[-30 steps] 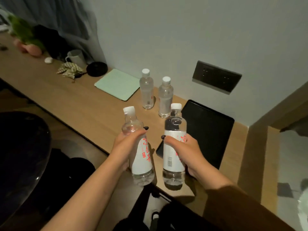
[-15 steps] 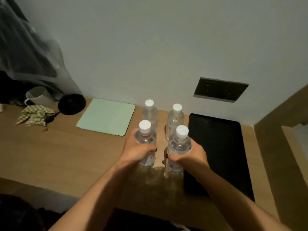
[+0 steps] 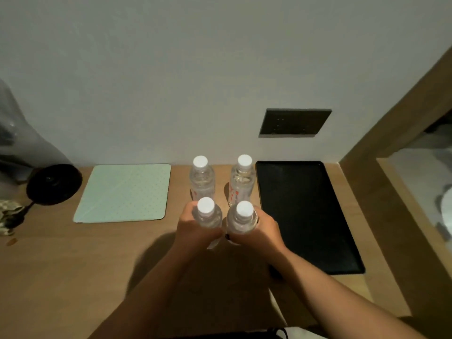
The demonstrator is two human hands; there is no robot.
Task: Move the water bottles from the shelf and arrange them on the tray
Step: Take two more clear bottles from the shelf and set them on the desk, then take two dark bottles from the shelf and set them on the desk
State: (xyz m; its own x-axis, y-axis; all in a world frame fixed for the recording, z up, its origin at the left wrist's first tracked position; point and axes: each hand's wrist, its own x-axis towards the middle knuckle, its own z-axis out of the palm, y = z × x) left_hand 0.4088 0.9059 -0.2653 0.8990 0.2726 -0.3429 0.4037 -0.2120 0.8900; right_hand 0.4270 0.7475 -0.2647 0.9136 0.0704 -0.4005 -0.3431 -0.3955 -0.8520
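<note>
Bottles were four on the wooden desk (image 3: 97,265), all upright with white caps. The left hand (image 3: 195,228) gripped the front left bottle (image 3: 208,216), and the right hand (image 3: 259,231) gripped the front right bottle (image 3: 243,220). Two back bottles (image 3: 201,179) (image 3: 242,182) stood free near the wall. The black tray (image 3: 308,216) lay just beside them on the right, and a green mat (image 3: 124,192) on the left.

The left hand (image 3: 195,228) and right hand (image 3: 256,231) cover the lower bodies of the two near bottles (image 3: 209,216), so their bases stay unseen. The crumpled item (image 3: 7,216) (left edge) is cropped, unidentifiable.
</note>
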